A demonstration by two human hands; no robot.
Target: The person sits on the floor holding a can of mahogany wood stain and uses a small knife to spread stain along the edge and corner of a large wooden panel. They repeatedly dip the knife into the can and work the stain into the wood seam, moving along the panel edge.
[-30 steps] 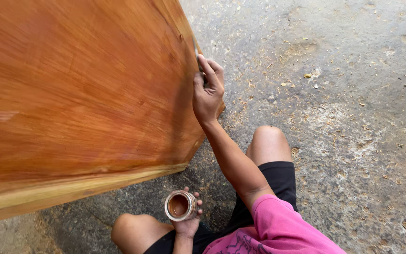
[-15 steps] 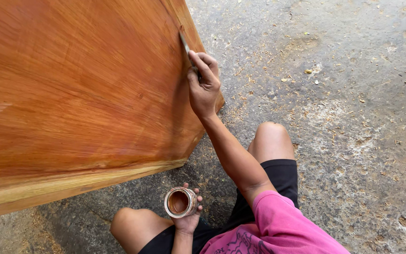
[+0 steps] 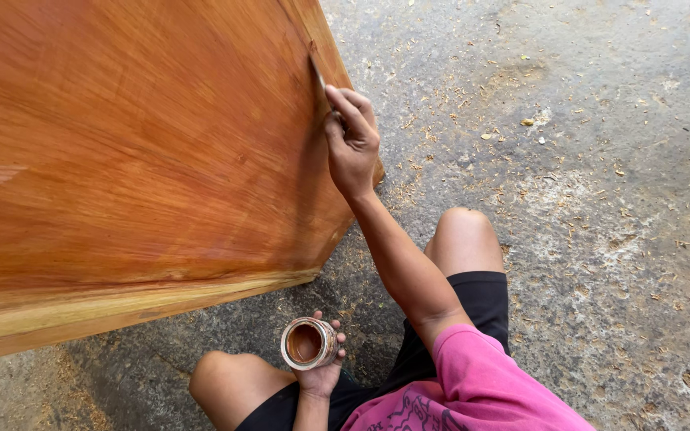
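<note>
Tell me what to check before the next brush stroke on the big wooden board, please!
1. Brush in a firm grip: ok. The right hand pinches its handle, tip against the wooden board near the right edge.
2. Can held steady: ok. The left hand cups it above the lap, mouth tipped toward the camera.
3. Liquid left in the can: ok. Brown liquid shows inside; how deep, cannot tell.
4. Brush loaded enough: cannot tell. The bristles are too small to see.
5. Board surface clean: cannot tell. A pale patch shows at its left.
6. Floor tidy: not ok. Sawdust and chips lie scattered around the knees.
</note>
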